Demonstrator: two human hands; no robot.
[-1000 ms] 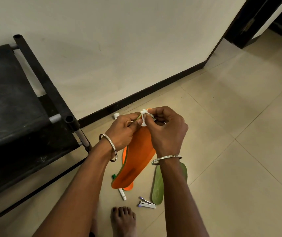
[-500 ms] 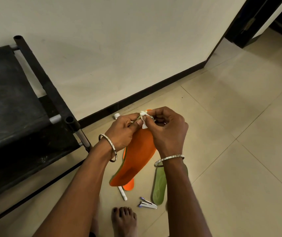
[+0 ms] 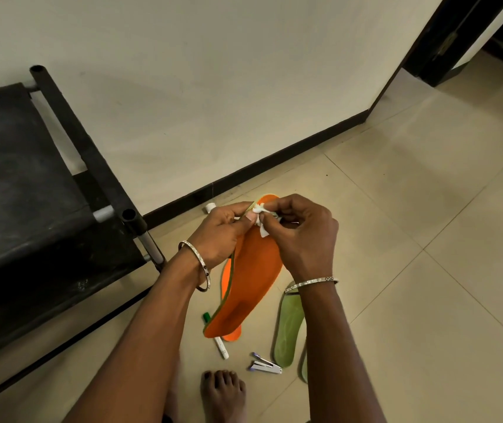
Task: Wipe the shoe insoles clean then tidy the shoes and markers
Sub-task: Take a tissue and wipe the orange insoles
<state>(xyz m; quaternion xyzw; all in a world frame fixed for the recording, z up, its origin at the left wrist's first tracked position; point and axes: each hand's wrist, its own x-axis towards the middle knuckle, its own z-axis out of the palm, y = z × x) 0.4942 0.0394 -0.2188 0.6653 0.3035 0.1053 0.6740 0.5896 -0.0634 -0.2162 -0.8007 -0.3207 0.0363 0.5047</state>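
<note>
The orange insole is held up over the tiled floor, toe end high and heel end hanging low towards the person. The left hand has its grip clamped on the left edge of the insole near the toe. The thumb lies just beside a small white tissue. The right hand has its grip pinched together on that tissue and presses it onto the insole's toe area; a loose tail of tissue hangs below the fingers.

Compared with half a second ago, both hands have stayed in nearly the same place. More of the orange toe tip now shows above the fingers. The heel end has swung slightly, so the green cap of the marker lying under it has come back into view.

A second orange insole lies on the floor directly beneath the held one. Only its rim and heel show. A green insole lies on the floor to the right of the orange insole's heel, partly behind the right forearm. A stapler lies between the marker and the green insole, nearer the person than the heel. A small white cap sits on the floor just left of the left hand's knuckles, near the baseboard. A black rack stands well to the left of the orange insole.
</note>
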